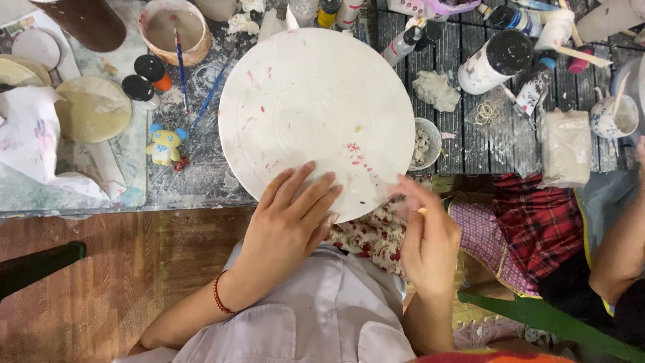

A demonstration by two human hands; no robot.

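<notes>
- The left hand (290,218) lies flat, fingers spread and released, on the near rim of the big white round board (316,121). It grips nothing, it only presses down. A red bead bracelet (219,294) circles that wrist.
- The right hand (424,238) hovers just off the board's rim at about 4 o'clock, fingers pinched together on something small and pale. It is too blurred to tell what.
- The board hangs over the near edge of the counter (201,181), above the lap and a flowered cloth (373,235). As I judge it, only the left palm steadies it; if that pressure lifts, it could tip toward the lap.
- At 3 o'clock, touching the rim, a small bowl of pale bits (423,142) could be knocked off by a swing of the board.
- At 9 o'clock stands a little yellow and blue figure (165,144); two blue brushes (201,94) slant beside it.
- At 10 o'clock, two small paint bottles with black caps (144,77), one orange-bodied.
- At 11 o'clock, a pale cup (175,30) holding a brush, easily toppled.
- At 1 to 2 o'clock, smeared white bottles with black caps (497,60), labels hidden under paint, and a grey clay lump (435,89).
- Another person's arm (621,249) sits at far right.
</notes>
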